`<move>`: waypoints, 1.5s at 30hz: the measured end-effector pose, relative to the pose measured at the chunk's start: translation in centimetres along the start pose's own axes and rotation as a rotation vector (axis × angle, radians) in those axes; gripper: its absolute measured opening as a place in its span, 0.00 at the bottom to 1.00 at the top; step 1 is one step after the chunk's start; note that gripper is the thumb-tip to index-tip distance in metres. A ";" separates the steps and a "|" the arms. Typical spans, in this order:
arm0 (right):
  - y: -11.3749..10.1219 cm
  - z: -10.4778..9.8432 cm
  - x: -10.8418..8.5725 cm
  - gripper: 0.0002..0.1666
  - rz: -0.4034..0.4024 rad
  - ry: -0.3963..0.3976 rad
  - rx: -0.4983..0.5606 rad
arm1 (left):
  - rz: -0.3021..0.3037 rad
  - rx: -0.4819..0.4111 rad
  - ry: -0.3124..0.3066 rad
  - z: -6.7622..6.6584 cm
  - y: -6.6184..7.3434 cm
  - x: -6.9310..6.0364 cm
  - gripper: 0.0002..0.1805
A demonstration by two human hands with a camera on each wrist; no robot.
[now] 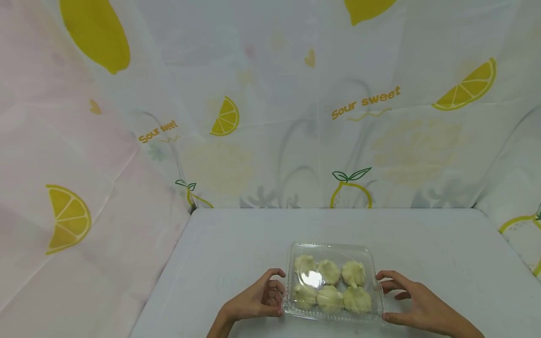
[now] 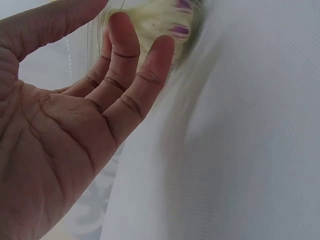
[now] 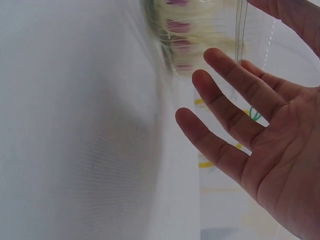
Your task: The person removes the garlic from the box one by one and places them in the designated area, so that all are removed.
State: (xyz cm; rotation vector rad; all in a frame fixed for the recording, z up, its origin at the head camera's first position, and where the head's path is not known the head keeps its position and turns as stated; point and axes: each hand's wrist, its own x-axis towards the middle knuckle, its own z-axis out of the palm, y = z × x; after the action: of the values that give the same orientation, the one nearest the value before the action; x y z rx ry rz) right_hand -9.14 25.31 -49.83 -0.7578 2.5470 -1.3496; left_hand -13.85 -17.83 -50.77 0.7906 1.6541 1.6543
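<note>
A clear plastic clamshell box (image 1: 334,317) is at the near part of the white table, its lid down. Inside lie two rows of pale yellow, pleated, bun-like pieces (image 1: 354,273); purple streaks show low on their sides in both wrist views. My left hand (image 1: 262,298) holds the box's left edge between thumb and fingers, the lower fingers curled beside it. At the opposite edge my right hand (image 1: 412,300) grips with thumb near and fingers far, the other fingers spread loosely. Whether the box touches the table I cannot tell.
The white table (image 1: 236,239) ends at a back wall of lemon-printed cloth (image 1: 270,155). More of this cloth hangs along the left (image 1: 105,225) and right sides (image 1: 515,202). Light glares on the box lid.
</note>
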 end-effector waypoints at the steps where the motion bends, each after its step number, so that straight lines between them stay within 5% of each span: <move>1: 0.0 0.0 0.0 0.39 0.000 -0.001 0.003 | -0.002 -0.012 0.001 0.0 0.0 0.0 0.40; 13: -0.4 -0.1 0.1 0.39 -0.017 0.000 0.005 | 0.019 -0.173 -0.028 0.1 -0.3 -0.1 0.35; 20: -0.4 -0.1 0.1 0.39 -0.028 0.009 -0.006 | 0.015 -0.182 -0.025 0.2 -0.4 0.1 0.33; 27: -0.6 -0.4 0.1 0.39 -0.015 -0.025 -0.004 | 0.005 0.005 0.026 0.3 -0.2 0.6 0.18; 33: -0.9 -0.9 0.0 0.38 0.019 -0.060 0.001 | -0.029 0.128 0.033 0.6 0.5 0.8 0.16; 40: -0.8 -0.5 -0.2 0.37 0.074 -0.061 0.046 | 0.009 0.524 0.227 1.1 1.0 0.9 0.34; 45: -0.8 -0.4 -0.5 0.42 0.116 -0.054 0.082 | 0.007 0.658 0.302 1.2 1.4 0.8 0.42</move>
State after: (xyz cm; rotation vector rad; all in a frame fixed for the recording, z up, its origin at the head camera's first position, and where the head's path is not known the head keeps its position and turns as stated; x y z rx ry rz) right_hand -8.58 25.48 -49.04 -0.6136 2.4365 -1.3680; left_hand -13.40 -16.40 -49.40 0.8723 2.4689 1.2703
